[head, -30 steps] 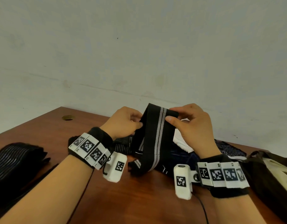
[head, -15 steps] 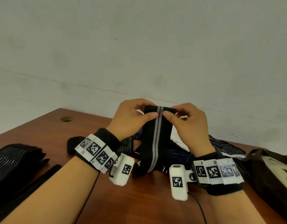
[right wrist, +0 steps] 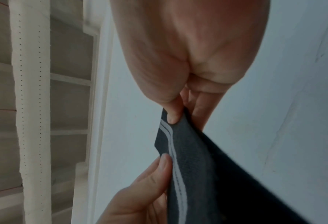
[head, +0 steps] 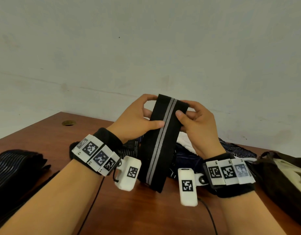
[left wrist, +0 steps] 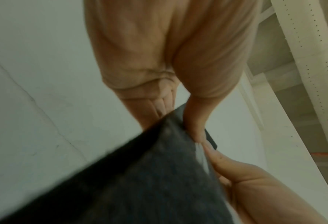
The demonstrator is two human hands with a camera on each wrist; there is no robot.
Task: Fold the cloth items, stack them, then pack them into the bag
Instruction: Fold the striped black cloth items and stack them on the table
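Observation:
A black cloth with a grey centre stripe [head: 160,143] hangs upright above the table, folded into a narrow band. My left hand [head: 137,119] pinches its top left edge, thumb across the front. My right hand [head: 195,121] pinches the top right edge, thumb on the front beside the stripe. The left wrist view shows the black cloth [left wrist: 149,174] held between thumb and fingers; in the right wrist view the striped cloth [right wrist: 193,166] is pinched the same way. A pile of dark and white cloth items [head: 197,150] lies behind. The dark bag [head: 282,180] sits at the right.
A folded dark striped cloth [head: 15,168] lies at the left of the brown wooden table [head: 146,214]. A round hole [head: 68,123] is in the table's far left corner. A pale wall stands close behind. A thin cable [head: 209,214] runs over the table front.
Both hands have raised the striped cloth higher and drawn it straight, so it now hangs flat and vertical with the stripe centred. My thumbs have shifted onto its front.

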